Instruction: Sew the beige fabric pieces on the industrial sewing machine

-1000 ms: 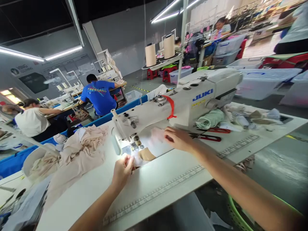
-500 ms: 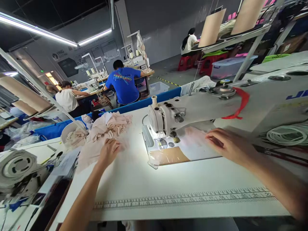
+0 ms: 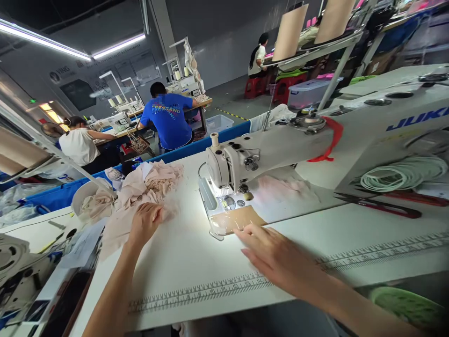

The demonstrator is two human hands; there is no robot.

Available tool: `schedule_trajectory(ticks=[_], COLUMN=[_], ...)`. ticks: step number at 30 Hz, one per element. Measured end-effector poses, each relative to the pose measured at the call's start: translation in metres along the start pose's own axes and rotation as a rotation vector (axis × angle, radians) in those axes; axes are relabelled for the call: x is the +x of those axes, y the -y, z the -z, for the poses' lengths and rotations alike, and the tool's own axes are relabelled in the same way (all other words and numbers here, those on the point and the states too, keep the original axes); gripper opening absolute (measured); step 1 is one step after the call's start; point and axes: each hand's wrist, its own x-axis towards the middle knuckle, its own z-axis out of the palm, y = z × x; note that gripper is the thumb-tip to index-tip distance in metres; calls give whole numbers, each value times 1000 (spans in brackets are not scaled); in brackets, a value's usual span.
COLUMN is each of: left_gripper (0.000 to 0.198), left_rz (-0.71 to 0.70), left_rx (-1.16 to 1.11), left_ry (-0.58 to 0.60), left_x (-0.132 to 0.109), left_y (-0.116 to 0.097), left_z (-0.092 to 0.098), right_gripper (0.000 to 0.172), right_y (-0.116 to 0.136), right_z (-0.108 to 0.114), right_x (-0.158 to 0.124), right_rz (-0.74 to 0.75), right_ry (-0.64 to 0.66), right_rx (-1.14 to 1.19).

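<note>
My left hand [image 3: 145, 224] is closed at the near edge of a heap of pale pink fabric pieces [image 3: 149, 182]. A thin, blurred piece of the same fabric [image 3: 171, 210] sticks out from its fingertips. My right hand [image 3: 268, 248] is open, fingers stretched toward the sewing machine [image 3: 228, 168], and holds nothing. Its fingertips are at the front edge of the brown patch [image 3: 238, 219] on the machine bed; whether they touch cannot be made out. Behind the needle area, under the machine arm, lies another pale pink fabric piece [image 3: 280, 187].
Dark-bladed scissors with red handles [image 3: 396, 206] and a coil of pale cord [image 3: 403, 173] lie at the right. A printed ruler [image 3: 210, 290] runs along the table's front. Thread cones [image 3: 290, 32] stand above. Co-workers sit beyond, one in a blue shirt [image 3: 166, 117].
My right hand has let go of the fabric under the machine arm and moved left and toward me, to the bed's front edge. My left hand stays by the heap. The view has shifted right.
</note>
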Motion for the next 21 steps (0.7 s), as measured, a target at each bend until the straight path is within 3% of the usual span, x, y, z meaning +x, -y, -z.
schedule_trajectory(ticks=[3, 6, 15, 21], left_gripper=[15, 13, 21, 22], left_rz=[-24, 19, 187, 242], left_rx=[-58, -198, -526, -633], left_ry=[-89, -65, 567, 619], left_x=[2, 6, 40, 69], left_y=[-4, -15, -79, -124], left_z=[3, 8, 15, -12], right_gripper=[31, 32, 11, 20], right_y=[24, 29, -5, -33], right_z=[-12, -21, -18, -18], right_x=[2, 7, 37, 45], right_rz=[10, 19, 153, 252], right_ry=[27, 34, 19, 29], right_rx=[-109, -202, -262, -282])
